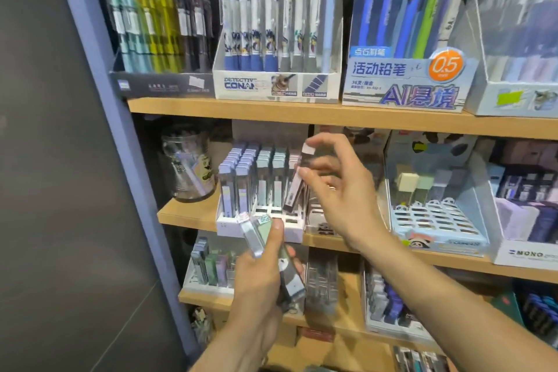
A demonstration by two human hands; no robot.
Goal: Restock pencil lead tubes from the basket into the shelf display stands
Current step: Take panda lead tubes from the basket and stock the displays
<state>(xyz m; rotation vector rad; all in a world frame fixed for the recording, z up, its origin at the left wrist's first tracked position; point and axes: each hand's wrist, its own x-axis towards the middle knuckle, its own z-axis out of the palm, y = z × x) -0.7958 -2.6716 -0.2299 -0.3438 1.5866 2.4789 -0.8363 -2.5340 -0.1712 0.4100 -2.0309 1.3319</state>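
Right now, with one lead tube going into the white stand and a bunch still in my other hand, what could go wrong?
1. The lead tube in the right hand is tilted over the white display stand; it may miss an empty slot or knock the standing tubes.
2. The left hand grips several spare tubes fanned loosely; one could slip out.

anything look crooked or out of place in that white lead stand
One thing: the lead tube pinched in the right hand leans over the white stand, not seated in a slot, while its neighbours stand upright. The stand's front slots are empty. No spill or damage shows.
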